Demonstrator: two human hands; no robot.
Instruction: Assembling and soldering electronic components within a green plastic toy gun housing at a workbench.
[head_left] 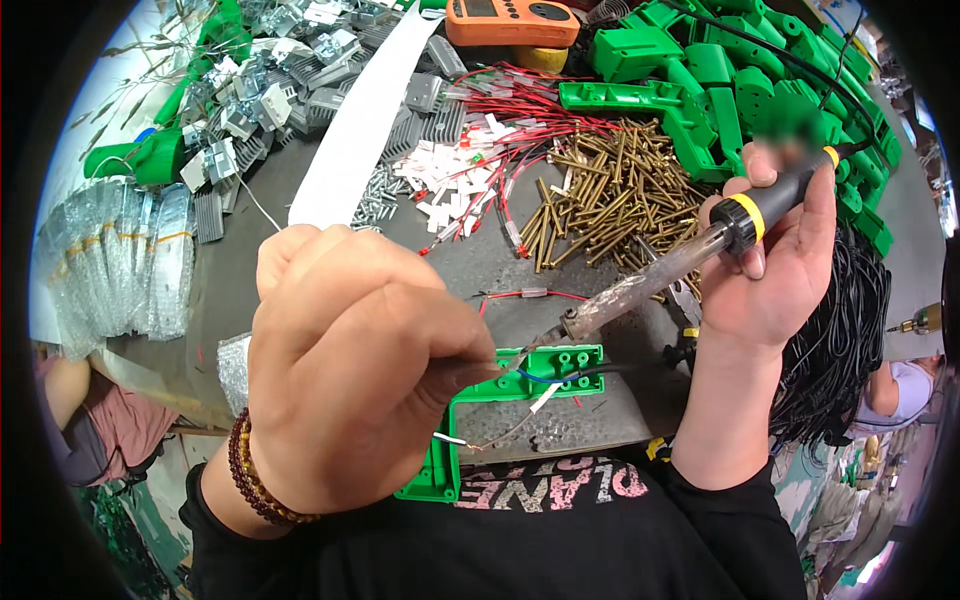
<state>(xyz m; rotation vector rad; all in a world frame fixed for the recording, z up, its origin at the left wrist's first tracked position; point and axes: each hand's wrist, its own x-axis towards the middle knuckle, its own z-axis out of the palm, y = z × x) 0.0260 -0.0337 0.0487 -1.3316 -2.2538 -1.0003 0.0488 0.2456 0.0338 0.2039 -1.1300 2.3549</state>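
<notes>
My right hand (770, 250) is wrapped round the black and yellow handle of a soldering iron (650, 275), whose metal barrel slants down to the left. The tip comes close to the pinched fingertips of my left hand (365, 370); whether they touch is blurred. A thin wire (262, 207) runs into my left fist from behind, and its end at the fingertips is hard to make out. Beneath lies an open green plastic housing (575, 362), partly hidden by my left hand. Across it run a blue wire (540, 378) and a white-sleeved wire (546, 398).
Behind my hands are piles of brass screws (620, 190), white connectors (450, 175), red-black leads (520, 95) and grey heat sinks (400, 135). Green housings (720, 80) and an orange meter (510, 22) lie farther back. Black cables (840, 340) hang right; bubble-wrap bags (125, 255) lie left.
</notes>
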